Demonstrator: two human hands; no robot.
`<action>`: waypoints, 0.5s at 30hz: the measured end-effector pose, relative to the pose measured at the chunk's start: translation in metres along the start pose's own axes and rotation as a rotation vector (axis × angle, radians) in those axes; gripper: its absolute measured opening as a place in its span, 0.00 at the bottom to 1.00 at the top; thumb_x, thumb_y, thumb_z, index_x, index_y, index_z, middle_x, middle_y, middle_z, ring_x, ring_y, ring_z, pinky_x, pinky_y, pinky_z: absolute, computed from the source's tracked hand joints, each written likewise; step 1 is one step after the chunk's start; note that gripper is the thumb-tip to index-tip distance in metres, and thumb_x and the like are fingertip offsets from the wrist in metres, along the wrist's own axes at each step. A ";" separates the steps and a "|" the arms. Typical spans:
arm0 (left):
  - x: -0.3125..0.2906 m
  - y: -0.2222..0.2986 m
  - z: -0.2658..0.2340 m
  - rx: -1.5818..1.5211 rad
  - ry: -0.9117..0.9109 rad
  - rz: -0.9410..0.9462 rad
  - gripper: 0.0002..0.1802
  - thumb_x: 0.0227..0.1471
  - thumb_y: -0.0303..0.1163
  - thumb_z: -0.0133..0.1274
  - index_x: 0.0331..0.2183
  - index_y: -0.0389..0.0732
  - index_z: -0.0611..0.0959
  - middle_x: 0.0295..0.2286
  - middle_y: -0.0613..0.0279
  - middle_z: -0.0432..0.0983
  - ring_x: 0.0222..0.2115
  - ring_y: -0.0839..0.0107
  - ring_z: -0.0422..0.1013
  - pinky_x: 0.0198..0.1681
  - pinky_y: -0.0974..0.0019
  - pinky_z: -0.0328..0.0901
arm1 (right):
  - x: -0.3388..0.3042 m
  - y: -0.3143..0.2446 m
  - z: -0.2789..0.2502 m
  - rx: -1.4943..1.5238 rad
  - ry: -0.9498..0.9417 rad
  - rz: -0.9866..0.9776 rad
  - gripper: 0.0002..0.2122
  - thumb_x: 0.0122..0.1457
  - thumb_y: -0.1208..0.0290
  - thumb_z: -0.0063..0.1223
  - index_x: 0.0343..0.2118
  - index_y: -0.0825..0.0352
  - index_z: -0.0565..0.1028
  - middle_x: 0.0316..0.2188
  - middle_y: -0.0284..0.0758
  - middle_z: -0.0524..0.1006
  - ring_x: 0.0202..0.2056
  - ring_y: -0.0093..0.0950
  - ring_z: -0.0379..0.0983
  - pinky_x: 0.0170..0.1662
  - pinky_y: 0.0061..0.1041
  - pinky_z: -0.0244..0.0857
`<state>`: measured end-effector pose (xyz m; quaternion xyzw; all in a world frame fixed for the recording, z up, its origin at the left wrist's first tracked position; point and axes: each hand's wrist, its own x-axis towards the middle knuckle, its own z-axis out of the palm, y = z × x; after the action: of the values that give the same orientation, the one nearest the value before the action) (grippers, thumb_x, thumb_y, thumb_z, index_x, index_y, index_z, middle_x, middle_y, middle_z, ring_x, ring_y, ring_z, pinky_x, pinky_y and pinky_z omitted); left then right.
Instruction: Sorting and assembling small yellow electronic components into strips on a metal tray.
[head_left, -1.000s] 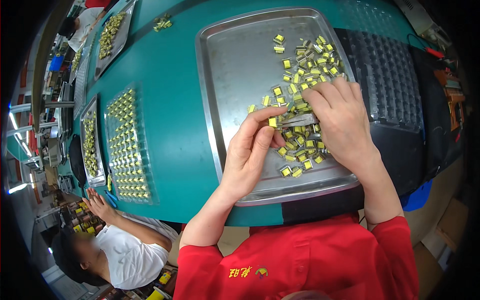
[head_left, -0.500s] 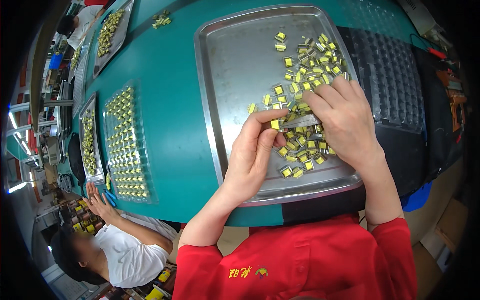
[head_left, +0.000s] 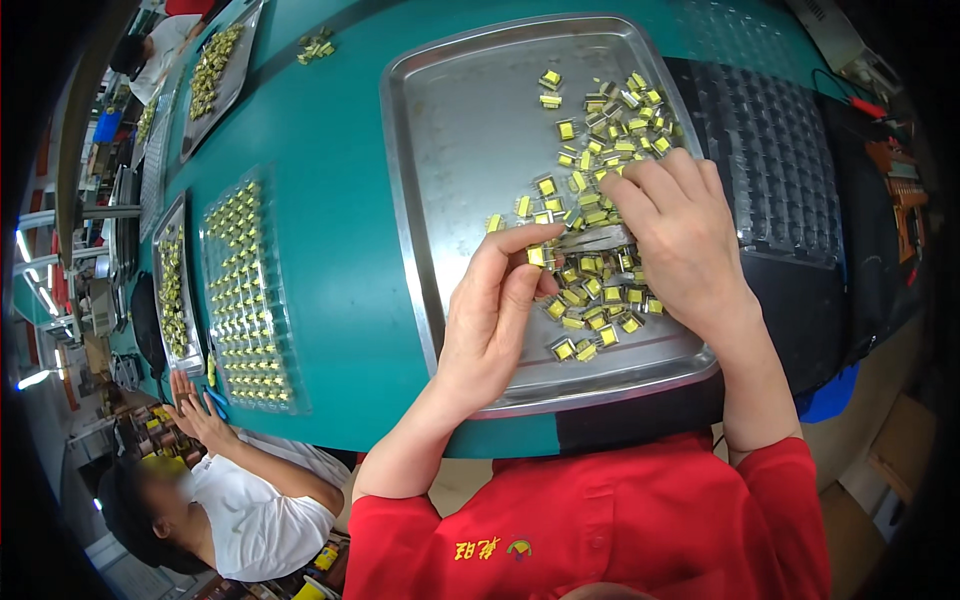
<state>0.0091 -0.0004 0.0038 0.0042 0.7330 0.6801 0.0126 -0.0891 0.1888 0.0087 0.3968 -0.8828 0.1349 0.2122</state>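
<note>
My left hand (head_left: 488, 318) pinches a small yellow-wrapped transformer (head_left: 536, 256) between thumb and fingertips. In my right hand (head_left: 685, 240) is a pair of metal tweezers (head_left: 598, 238), its tips pointing left at the pin side of that transformer. Whether the tips touch the pins is too small to tell. Both hands are over a metal tray (head_left: 408, 240), where many loose yellow transformers (head_left: 594, 288) lie in a heap on the right half. My right hand covers part of the heap.
A transparent blister tray (head_left: 775, 165) lies right of the metal tray on a dark mat. To the left, another blister tray (head_left: 245, 300) holds rows of transformers, beside a narrow metal tray (head_left: 172, 290) of more. A co-worker in white (head_left: 265, 505) sits at lower left.
The whole view has shifted slightly, with the tray a little further left in the picture. My hands keep hold of the transformer and tweezers; the transformer is tilted slightly differently.
</note>
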 end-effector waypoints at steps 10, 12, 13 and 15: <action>0.000 0.000 0.002 0.070 -0.003 0.020 0.17 0.67 0.30 0.40 0.54 0.34 0.71 0.39 0.60 0.72 0.36 0.78 0.67 0.45 0.72 0.64 | -0.002 0.000 -0.005 0.045 -0.089 0.009 0.12 0.47 0.79 0.52 0.37 0.67 0.78 0.34 0.33 0.76 0.38 0.31 0.69 0.42 0.30 0.63; 0.001 -0.002 0.002 0.032 -0.022 -0.003 0.17 0.67 0.30 0.39 0.54 0.34 0.71 0.40 0.59 0.73 0.36 0.78 0.67 0.46 0.72 0.64 | -0.003 0.001 -0.003 0.052 -0.090 0.007 0.11 0.47 0.78 0.52 0.37 0.67 0.78 0.34 0.33 0.76 0.38 0.31 0.70 0.42 0.30 0.63; 0.001 -0.001 0.001 0.033 -0.021 -0.003 0.17 0.67 0.30 0.39 0.54 0.34 0.71 0.40 0.59 0.73 0.36 0.78 0.67 0.46 0.72 0.64 | -0.003 0.001 -0.004 0.049 -0.106 0.005 0.11 0.47 0.78 0.52 0.36 0.67 0.78 0.34 0.32 0.76 0.37 0.31 0.70 0.42 0.30 0.63; 0.001 0.000 0.001 0.034 -0.046 -0.036 0.17 0.67 0.30 0.39 0.54 0.34 0.70 0.40 0.59 0.73 0.37 0.78 0.67 0.47 0.72 0.64 | -0.002 0.001 -0.006 0.046 -0.122 0.002 0.11 0.47 0.78 0.52 0.36 0.67 0.78 0.34 0.31 0.76 0.37 0.31 0.70 0.42 0.29 0.63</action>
<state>0.0086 0.0007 0.0033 0.0070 0.7439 0.6669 0.0418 -0.0875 0.1933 0.0128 0.4084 -0.8910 0.1311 0.1486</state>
